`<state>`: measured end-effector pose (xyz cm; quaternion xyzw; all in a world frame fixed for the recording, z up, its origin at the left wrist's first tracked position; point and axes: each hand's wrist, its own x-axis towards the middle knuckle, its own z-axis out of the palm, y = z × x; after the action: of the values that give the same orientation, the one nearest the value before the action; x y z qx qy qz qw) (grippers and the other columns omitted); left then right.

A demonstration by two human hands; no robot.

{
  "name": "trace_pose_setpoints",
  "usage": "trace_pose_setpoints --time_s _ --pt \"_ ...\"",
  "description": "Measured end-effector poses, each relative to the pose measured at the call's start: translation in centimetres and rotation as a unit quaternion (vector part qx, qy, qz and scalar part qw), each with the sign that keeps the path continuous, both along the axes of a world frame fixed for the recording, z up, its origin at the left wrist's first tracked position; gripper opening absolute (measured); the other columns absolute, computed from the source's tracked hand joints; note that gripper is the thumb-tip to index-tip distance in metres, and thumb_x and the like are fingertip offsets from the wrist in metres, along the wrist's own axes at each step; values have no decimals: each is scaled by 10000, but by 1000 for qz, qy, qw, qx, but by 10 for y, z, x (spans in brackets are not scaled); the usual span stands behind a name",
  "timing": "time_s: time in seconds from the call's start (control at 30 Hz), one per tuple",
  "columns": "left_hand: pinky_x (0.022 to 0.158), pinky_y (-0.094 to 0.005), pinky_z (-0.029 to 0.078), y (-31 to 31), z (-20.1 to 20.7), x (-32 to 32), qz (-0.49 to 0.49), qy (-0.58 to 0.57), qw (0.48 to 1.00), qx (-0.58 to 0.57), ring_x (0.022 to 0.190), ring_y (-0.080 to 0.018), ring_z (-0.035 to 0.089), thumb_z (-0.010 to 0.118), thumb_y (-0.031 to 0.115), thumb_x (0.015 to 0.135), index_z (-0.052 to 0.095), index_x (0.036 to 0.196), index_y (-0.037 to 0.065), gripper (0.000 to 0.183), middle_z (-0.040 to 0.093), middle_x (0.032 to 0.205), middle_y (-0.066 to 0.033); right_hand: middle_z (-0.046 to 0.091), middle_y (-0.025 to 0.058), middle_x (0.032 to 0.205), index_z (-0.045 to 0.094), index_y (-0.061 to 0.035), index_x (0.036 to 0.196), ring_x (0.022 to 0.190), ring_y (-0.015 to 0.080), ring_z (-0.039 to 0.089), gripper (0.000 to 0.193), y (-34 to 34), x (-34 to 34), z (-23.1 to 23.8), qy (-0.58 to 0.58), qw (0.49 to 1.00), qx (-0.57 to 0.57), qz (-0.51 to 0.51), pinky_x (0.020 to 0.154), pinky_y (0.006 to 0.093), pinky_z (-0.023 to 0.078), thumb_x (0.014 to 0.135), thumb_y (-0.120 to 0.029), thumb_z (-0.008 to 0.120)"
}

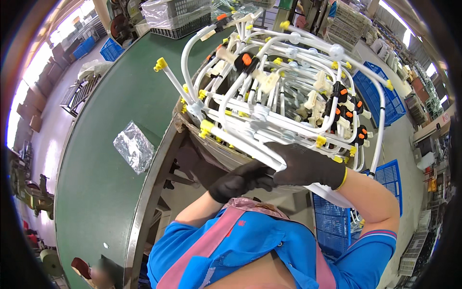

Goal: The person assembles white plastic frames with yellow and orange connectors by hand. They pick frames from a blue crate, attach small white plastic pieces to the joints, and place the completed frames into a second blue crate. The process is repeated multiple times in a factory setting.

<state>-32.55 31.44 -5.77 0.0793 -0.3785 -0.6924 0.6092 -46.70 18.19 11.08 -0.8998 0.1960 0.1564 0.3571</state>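
Both my hands wear black gloves and meet in front of my chest. My right hand (308,166) is wrapped round a white plastic tube (250,148) with a yellow end fitting (206,126). Just left of it, my left hand (243,180) has its fingers curled close to the right palm; what they hold, if anything, is hidden. Ahead of my hands stands a carton (219,153) heaped with bent white tube assemblies (260,115). These carry yellow ends, clear round joints, cream clips and black connectors (246,62) with orange buttons.
A green belt table (101,159) with a metal edge curves along my left, with a clear plastic bag (134,147) lying on it. A grey crate (180,19) stands at its far end. Blue crates (332,221) stand on the floor at my right, another blue crate (385,101) farther off.
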Motion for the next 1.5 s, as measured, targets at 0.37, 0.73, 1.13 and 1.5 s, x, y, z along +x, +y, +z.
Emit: trace_pose_setpoints --time_s 0.37,0.73,1.13,1.5 --pt "705 -325 466 -5 10 50 253 -14 945 208 754 -208 602 340 531 995 568 1100 -6 594 646 806 -123 632 227 1103 460 -38 1306 1003 326 622 692 -19 72 -26 28 995 70 65 870 397 478 688 -278 658" --pt "692 -308 466 -37 -14 83 307 -64 909 274 698 -182 583 463 426 986 577 982 -13 453 617 752 -103 549 195 1150 387 -55 1409 1000 357 581 869 -35 73 -61 -40 943 -313 101 835 454 473 697 -413 733" --pt "613 -257 487 -6 46 125 245 -476 808 244 679 -112 607 574 289 950 694 1021 -1 322 674 796 -55 457 163 1341 518 -83 1309 1240 350 428 638 9 -50 -56 -103 833 -525 -142 1085 555 245 748 -323 703" --pt "869 -436 479 -84 51 122 305 -762 564 -92 1064 -383 580 774 352 730 614 1137 15 552 576 1234 -193 476 182 1334 611 -60 1152 1239 374 445 417 63 -95 -98 -237 782 -480 -319 1027 530 335 778 -231 684"
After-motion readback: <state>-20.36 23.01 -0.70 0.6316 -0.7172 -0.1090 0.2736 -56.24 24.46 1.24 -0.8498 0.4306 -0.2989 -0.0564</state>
